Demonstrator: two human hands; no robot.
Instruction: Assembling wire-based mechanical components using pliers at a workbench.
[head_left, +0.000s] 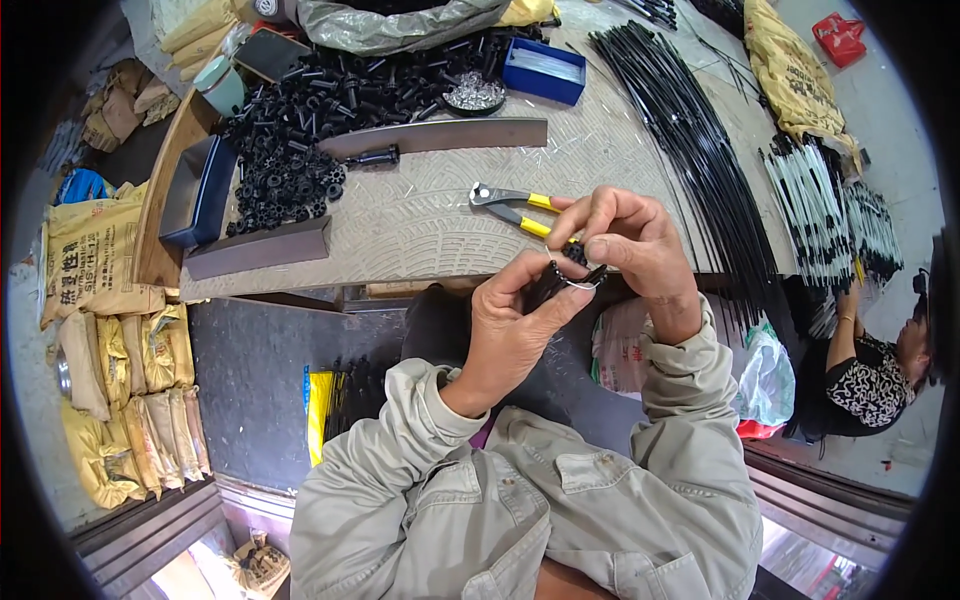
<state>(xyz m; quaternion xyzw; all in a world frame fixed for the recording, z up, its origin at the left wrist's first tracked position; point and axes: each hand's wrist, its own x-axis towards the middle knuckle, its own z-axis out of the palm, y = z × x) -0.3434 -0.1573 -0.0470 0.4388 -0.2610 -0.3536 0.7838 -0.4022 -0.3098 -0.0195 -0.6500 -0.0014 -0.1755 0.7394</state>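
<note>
My left hand (pixel 517 322) is closed around a dark piece, with thumb and index finger near its upper end; most of that piece is hidden in the hand. A thin white strand shows beside the thumb. With bent fingers, my right hand (pixel 641 247) pinches at a small black ribbed part (pixel 574 252) right against the left fingertips. Whether the two black pieces are joined I cannot tell. Just beyond the hands, end-cutting pliers (pixel 490 197) with yellow-and-black handles lie on the patterned bench top (pixel 410 225).
Left on the bench is a heap of black ring-like parts (pixel 285 185), with black tubular parts (pixel 350 85) behind. A dish of clear bits (pixel 474 92) and a blue box (pixel 543 72) stand farther back. Long black rods (pixel 690 130) overhang the right edge. A co-worker (pixel 870 375) sits at right.
</note>
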